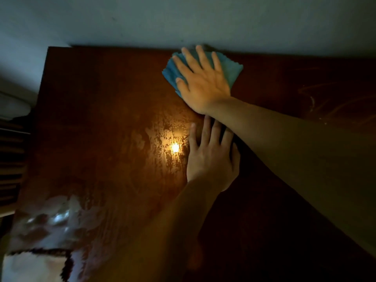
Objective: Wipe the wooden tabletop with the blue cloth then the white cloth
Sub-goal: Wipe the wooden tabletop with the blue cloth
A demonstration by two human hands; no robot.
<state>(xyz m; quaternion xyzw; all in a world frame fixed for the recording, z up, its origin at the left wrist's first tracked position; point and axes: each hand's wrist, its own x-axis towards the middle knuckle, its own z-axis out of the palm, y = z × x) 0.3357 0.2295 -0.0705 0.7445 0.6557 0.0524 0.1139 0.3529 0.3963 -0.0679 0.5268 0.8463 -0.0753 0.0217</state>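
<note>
The right hand pressed flat, fingers spread, on the blue cloth near the wall. The left hand lay flat on the worktop. Streaks might stay.

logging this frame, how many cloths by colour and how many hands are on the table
blue cloth: 1, under the right hand, pressed flat at the far edge of the wooden tabletop
white cloth: 1, at the near left corner
hands: 2, with the left hand flat on bare wood
total: 4
</note>
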